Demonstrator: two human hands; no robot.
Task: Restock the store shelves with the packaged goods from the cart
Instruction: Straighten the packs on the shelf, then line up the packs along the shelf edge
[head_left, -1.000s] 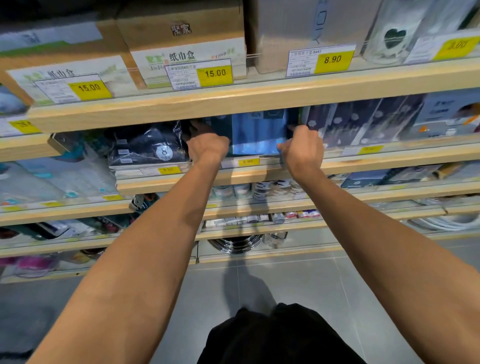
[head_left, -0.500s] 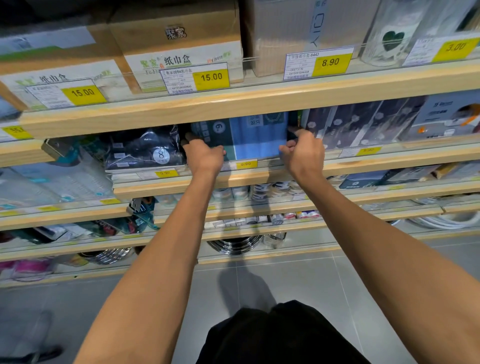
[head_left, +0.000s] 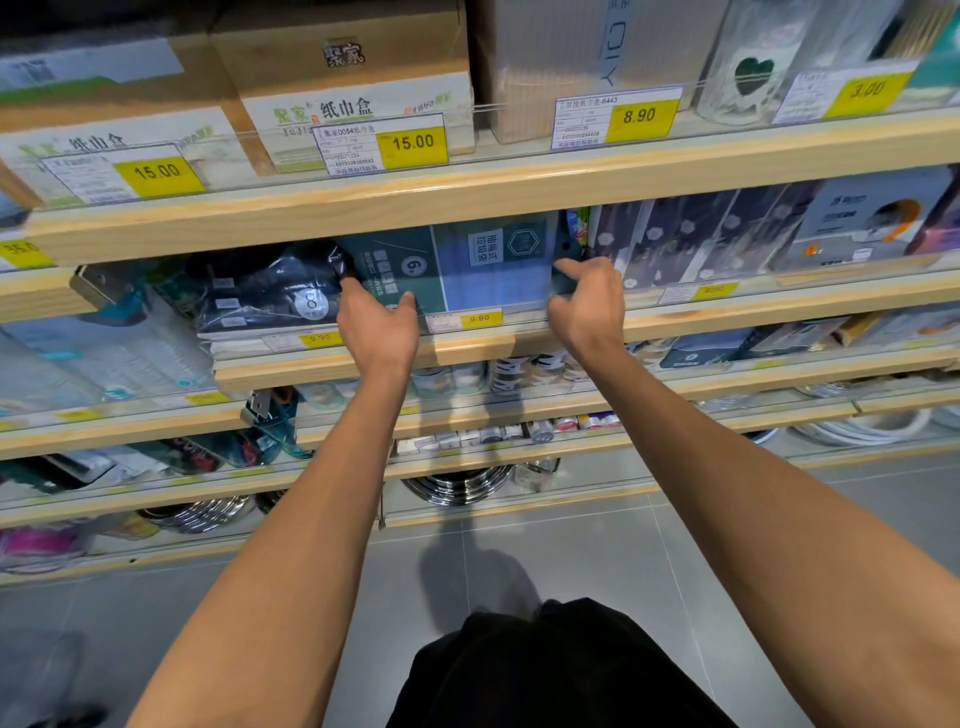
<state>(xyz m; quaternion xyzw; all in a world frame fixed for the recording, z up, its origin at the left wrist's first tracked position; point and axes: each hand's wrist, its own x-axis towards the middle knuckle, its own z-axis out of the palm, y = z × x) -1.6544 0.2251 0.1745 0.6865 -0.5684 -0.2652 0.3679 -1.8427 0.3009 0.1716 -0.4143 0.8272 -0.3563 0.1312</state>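
Observation:
A flat teal and blue package (head_left: 470, 265) stands on the second shelf (head_left: 727, 317), just behind the 9.90 price tag. My left hand (head_left: 379, 330) holds its lower left corner, with the thumb on the front face and the index finger along the left edge. At the package's right edge my right hand (head_left: 589, 306) grips it, its index finger lying across the front. Both forearms reach up from below. The package's top is hidden under the upper shelf board.
Black bagged goods marked 8 (head_left: 270, 299) sit left of the package and dark boxed packs (head_left: 691, 234) right of it. Tissue boxes (head_left: 343, 88) fill the top shelf. Lower shelves hold tape rolls (head_left: 519, 371) and metal pans (head_left: 457, 483). Grey floor tiles lie below.
Both hands have drawn back from deep in the shelf to the package's front corners. More of the teal and blue package face now shows.

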